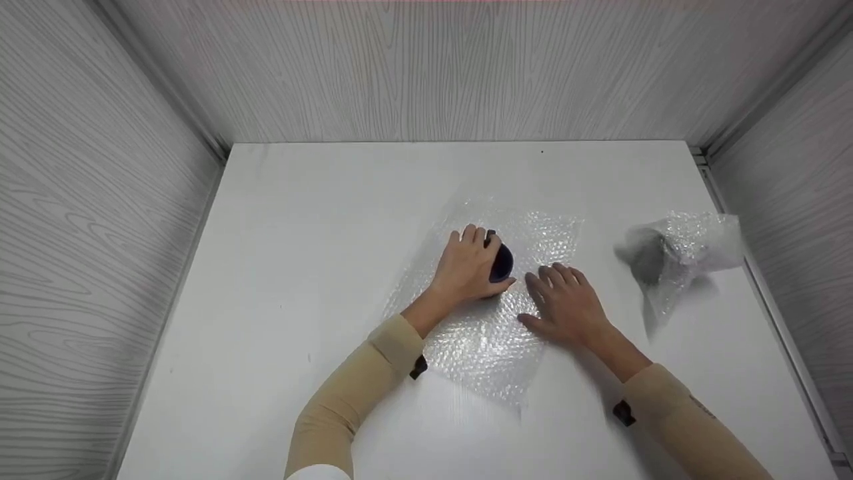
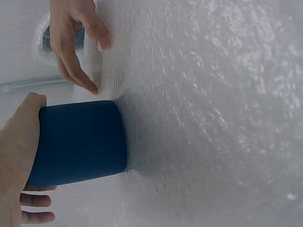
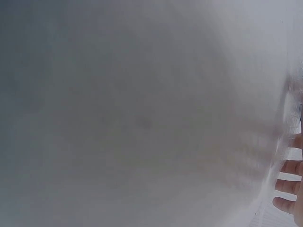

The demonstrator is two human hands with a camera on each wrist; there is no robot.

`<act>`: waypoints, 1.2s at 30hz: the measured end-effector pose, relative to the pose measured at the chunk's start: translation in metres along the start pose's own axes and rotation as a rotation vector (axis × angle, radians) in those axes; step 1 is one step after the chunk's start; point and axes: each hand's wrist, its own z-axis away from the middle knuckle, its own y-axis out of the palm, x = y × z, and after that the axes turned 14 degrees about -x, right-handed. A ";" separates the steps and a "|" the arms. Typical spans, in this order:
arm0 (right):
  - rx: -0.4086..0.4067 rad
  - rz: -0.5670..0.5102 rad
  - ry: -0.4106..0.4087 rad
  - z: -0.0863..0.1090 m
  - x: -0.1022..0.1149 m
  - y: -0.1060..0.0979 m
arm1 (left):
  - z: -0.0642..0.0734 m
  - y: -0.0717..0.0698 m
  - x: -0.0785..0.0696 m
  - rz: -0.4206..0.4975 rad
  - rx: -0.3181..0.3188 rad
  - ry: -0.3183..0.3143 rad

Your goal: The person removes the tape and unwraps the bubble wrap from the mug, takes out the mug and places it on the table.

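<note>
A dark blue cup [image 1: 502, 264] stands on a sheet of bubble wrap [image 1: 483, 353] near the middle of the table. My left hand [image 1: 466, 268] grips the cup from above, thumb on the near side and fingers round the far side. In the left wrist view, the smooth blue side of the cup [image 2: 80, 142] shows, its base on the wrap. My right hand [image 1: 566, 305] lies palm down at the sheet's right edge, fingers spread and apart from the cup. The right wrist view catches only its fingertips [image 3: 289, 187] at the right border.
A dark object in bubble wrap [image 1: 673, 257] lies on the right side of the white table [image 1: 300, 220]. Wood-grain panels [image 1: 426, 73] wall in the table at the back, left and right.
</note>
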 end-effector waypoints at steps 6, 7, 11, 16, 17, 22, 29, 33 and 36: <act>0.014 0.001 0.000 -0.001 0.001 0.000 | 0.003 0.001 0.002 0.006 -0.038 0.012; 0.017 0.002 -0.001 -0.001 0.001 0.000 | 0.004 0.001 0.003 0.008 -0.045 0.014; 0.027 0.010 -0.004 -0.001 0.000 0.000 | 0.006 -0.001 0.006 0.010 -0.075 0.018; 0.025 0.004 0.000 0.000 -0.001 0.000 | 0.010 -0.005 0.014 -0.009 -0.095 0.023; 0.023 0.003 -0.001 0.000 -0.001 0.000 | 0.011 -0.006 0.016 -0.011 -0.099 0.022; 0.014 0.002 -0.004 0.001 -0.003 0.001 | 0.016 -0.013 0.029 -0.012 -0.104 0.008; 0.016 -0.005 -0.001 -0.001 -0.003 -0.001 | 0.026 -0.023 0.053 -0.032 -0.124 -0.030; 0.028 -0.010 0.001 -0.002 -0.003 -0.002 | 0.033 -0.029 0.071 -0.038 -0.140 -0.058; 0.027 -0.008 -0.006 -0.002 -0.003 -0.002 | 0.040 -0.033 0.086 -0.038 -0.139 -0.075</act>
